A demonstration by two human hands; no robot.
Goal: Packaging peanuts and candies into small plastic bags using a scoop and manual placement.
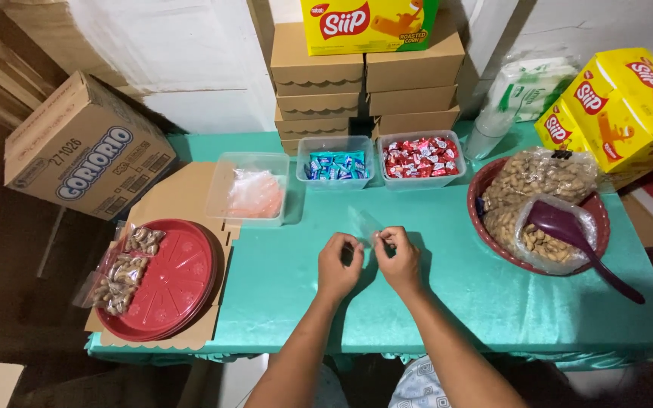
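Both hands are up over the middle of the worktop (493, 302), a little toward its near edge, and between them is a small clear plastic bag (364, 224). The left hand (339, 266) has its fingers curled in tight, pinching one side of the bag's mouth; the right hand (397, 258) is pinched the same way on the other side, so neither hand is free and both are narrow, closed on the thin film. The bag runs away from the hands, its long axis pointing toward the far edge and slightly left, the loose end lying flat on the green cloth. Straight beyond it along the far edge sit the tubs: pink contents (251, 189) to the left, blue sweets (334, 164), red sweets (422, 157). The basket of peanuts (485, 185) with the purple scoop (576, 238) stands toward the right edge, nearer the right hand; the red plates (179, 276) with bagged peanuts (122, 276) lie at the left edge.
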